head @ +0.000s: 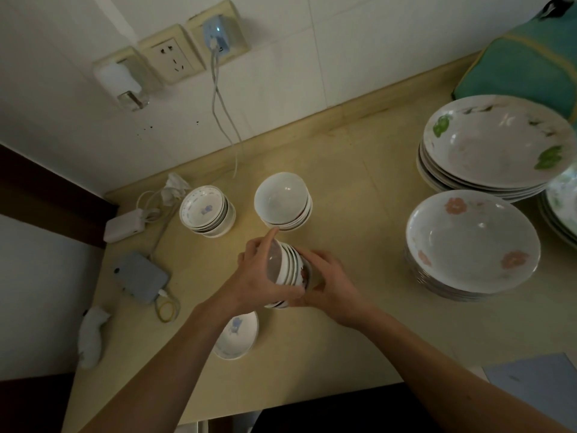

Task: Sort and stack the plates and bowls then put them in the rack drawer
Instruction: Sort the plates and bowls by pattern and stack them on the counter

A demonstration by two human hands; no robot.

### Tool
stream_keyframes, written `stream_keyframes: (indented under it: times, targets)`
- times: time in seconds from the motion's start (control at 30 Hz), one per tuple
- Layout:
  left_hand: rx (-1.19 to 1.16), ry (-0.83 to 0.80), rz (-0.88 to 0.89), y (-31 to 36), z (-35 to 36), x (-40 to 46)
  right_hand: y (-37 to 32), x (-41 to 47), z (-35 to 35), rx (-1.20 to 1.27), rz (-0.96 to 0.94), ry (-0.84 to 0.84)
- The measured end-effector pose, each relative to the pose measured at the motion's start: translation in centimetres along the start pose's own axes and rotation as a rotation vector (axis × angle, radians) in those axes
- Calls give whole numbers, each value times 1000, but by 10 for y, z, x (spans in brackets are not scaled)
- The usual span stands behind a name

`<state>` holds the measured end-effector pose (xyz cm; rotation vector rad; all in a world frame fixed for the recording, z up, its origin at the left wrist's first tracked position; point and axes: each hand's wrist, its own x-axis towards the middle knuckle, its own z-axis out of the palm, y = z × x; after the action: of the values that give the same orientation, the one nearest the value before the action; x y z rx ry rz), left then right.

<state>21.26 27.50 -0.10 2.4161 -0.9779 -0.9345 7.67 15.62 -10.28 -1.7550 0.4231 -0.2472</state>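
Both my hands hold a tilted stack of small white bowls (292,267) just above the counter, mid-frame. My left hand (262,270) grips its near-left side, fingers curled over the top rim. My right hand (327,282) cups the stack's right underside. A plain white bowl stack (282,203) stands behind it, and a blue-patterned bowl stack (206,212) further left. One blue-patterned bowl (239,334) lies under my left forearm. On the right are a pink-flower plate stack (471,245) and a green-leaf plate stack (496,145).
A phone (140,278) on a cable, a white charger box (123,228) and a white cloth (90,337) lie at the counter's left. A teal bag (524,64) stands at back right. Wall sockets (170,59) with a hanging cable are behind. Another plate stack (562,207) shows at the right edge.
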Motion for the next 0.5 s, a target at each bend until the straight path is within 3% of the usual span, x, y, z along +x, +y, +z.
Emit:
stream_keyframes:
  times: [0.23, 0.5]
  targets:
    - [-73, -18, -20, -6, -9, 1, -2, 7, 6, -100, -20, -32]
    - [-249, 3, -15, -8, -14, 1, -19, 9, -2, 73, 3, -79]
